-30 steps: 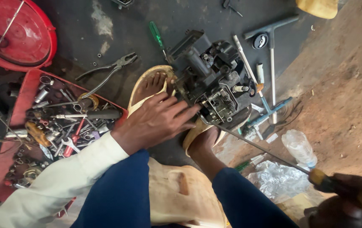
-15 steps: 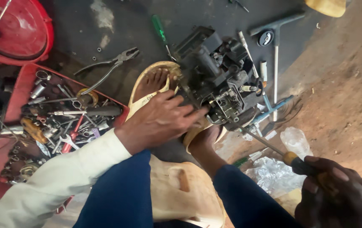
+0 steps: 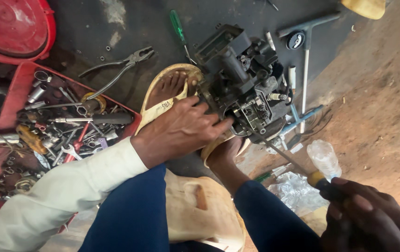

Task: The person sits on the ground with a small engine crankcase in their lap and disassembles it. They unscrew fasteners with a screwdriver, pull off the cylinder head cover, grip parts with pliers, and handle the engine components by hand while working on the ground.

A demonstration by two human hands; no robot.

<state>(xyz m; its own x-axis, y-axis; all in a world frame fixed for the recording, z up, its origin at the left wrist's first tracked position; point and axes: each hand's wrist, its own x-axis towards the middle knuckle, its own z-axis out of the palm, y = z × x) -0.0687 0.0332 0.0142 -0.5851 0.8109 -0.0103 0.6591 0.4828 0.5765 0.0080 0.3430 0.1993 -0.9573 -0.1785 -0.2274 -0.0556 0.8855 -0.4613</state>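
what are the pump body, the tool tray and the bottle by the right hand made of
Pump body: looks like cast metal, dull dark grey and grimy with oil, with bolted fittings.
Tool tray: probably plastic or painted sheet metal; red, scuffed and dirty, so hard to tell which.
Bottle: clear thin plastic, see-through and crumpled-looking.

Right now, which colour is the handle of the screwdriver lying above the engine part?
Green, clearest in the head view: screwdriver.
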